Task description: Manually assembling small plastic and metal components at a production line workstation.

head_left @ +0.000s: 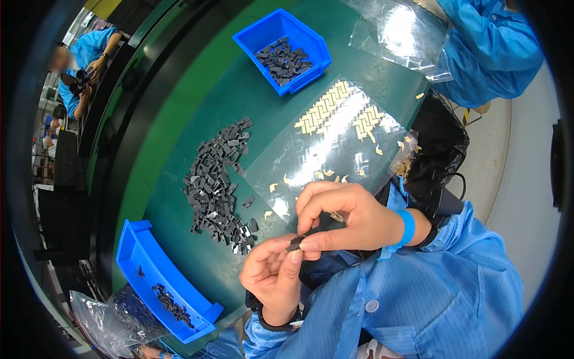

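Dark plastic part (295, 243), small and flat, pinched between thumb and forefinger of the right hand (347, 218) and steadied from below by the fingertips of the left hand (272, 275); both hands closed on it, just above the near table edge. Loose heap of matching dark pieces (216, 179) on the green table (197, 102), to the left of the hands. Clear plastic sheet (335, 143) directly beyond the hands, carrying rows of small cream-coloured pieces (326, 107), a few scattered loose near its lower edge. Blue bin (282, 49) at the far side with more dark pieces; second blue bin (161, 281) at the near left, almost bare, beside a crumpled clear bag (113, 323). For a clean result, judged from this position: keep the part close over the table so a slip lands on the surface; hold by the edges, not the faces; keep fingertip pressure light and even; bring any mating piece square, without twisting. Whether a cream piece already sits under the right fingers: cannot be told, hidden by the grip.
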A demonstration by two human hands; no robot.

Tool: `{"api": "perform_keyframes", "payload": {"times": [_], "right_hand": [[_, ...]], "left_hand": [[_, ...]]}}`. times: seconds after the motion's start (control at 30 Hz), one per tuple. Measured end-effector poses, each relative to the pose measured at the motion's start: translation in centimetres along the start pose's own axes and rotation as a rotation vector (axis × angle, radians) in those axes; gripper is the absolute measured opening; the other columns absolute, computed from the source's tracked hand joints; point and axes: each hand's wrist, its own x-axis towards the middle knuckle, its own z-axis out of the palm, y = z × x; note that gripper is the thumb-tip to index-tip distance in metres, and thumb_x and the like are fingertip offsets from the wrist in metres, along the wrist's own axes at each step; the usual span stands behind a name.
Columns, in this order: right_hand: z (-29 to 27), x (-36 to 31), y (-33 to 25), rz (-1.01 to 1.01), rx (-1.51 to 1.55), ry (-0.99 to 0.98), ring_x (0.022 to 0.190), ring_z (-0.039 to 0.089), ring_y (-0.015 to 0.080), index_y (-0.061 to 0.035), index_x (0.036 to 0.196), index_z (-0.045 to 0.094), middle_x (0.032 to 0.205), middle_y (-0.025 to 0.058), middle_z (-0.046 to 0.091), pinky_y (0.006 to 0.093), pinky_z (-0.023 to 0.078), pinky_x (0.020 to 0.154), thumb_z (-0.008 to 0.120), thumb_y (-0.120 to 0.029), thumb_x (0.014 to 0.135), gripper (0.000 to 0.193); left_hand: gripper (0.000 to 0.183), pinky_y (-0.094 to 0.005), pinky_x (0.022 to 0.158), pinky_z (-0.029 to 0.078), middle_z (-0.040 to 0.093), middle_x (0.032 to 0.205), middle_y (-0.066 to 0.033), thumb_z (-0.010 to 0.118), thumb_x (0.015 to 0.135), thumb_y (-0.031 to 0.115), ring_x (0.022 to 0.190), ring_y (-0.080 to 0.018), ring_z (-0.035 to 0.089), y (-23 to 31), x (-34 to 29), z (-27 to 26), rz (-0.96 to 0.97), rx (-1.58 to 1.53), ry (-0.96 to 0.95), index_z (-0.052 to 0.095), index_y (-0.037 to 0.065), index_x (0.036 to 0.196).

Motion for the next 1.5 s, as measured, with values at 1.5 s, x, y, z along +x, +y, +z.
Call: {"api": "perform_keyframes", "payload": {"times": [1.5], "right_hand": [[-6.3, 2.8, -1.3, -0.778, -0.895, -0.091, 0.054, 0.045, 0.0223, -0.009, 0.063, 0.047, 0.061, 0.0048, 0.04, 0.0327, 0.039, 0.054, 0.068, -0.025, 0.074, 0.029]], "left_hand": [[0.013, -0.0321, 0.074, 0.048, 0.058, 0.103, -0.0113, 0.059, 0.083, 0.009, 0.087, -0.0213, 0.055, 6.9, -5.8, -9.4, 0.179, -0.288, 0.316, 0.06, 0.003, 0.095]]}}
